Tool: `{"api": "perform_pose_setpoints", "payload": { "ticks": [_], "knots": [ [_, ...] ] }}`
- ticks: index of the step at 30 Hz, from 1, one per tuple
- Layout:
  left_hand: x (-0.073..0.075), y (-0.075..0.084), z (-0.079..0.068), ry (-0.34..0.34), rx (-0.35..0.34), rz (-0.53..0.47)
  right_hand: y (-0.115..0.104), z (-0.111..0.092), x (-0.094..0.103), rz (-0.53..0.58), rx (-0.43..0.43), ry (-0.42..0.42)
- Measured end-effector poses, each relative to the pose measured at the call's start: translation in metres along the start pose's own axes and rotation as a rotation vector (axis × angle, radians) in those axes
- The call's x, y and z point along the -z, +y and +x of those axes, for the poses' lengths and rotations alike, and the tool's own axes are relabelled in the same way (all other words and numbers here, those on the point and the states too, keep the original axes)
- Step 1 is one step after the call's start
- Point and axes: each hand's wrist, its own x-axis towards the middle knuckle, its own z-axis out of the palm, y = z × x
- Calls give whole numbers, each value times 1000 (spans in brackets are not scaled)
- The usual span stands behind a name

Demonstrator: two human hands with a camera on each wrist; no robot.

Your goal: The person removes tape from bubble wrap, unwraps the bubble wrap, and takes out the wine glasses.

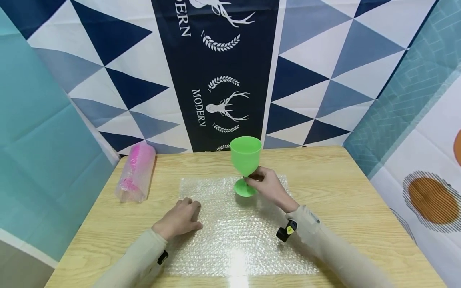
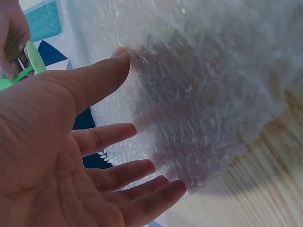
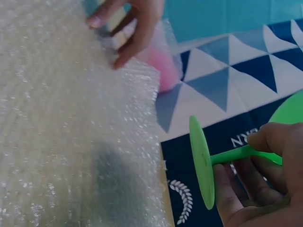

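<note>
A green plastic goblet (image 1: 245, 154) stands upright in the air over the far part of a bubble wrap sheet (image 1: 230, 236). My right hand (image 1: 267, 185) pinches its stem between thumb and fingers; in the right wrist view the round goblet foot (image 3: 202, 163) hangs apart from the sheet. On the left edge of the bubble wrap rests my left hand (image 1: 181, 219). Its fingers (image 2: 113, 176) are relaxed and spread, with the tips touching the wrap and nothing gripped, as the left wrist view shows.
At the table's back left lies a bubble-wrapped bundle (image 1: 135, 172) with something pink inside. The wooden table (image 1: 324, 180) meets a patterned cloth wall (image 1: 230, 80) behind, with more hangings on the left and right sides.
</note>
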Motion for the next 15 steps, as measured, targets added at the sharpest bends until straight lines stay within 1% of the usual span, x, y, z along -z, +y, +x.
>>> {"api": "perform_pose_setpoints", "payload": {
  "ticks": [3,10,15],
  "knots": [
    [1,2,2,-17,7,1,3,2,4,7,-17,26],
    [3,5,3,-32,30,22,8,12,5,79,-21,55],
    [2,5,4,-38,30,20,12,14,4,59,-39,84]
  ]
}}
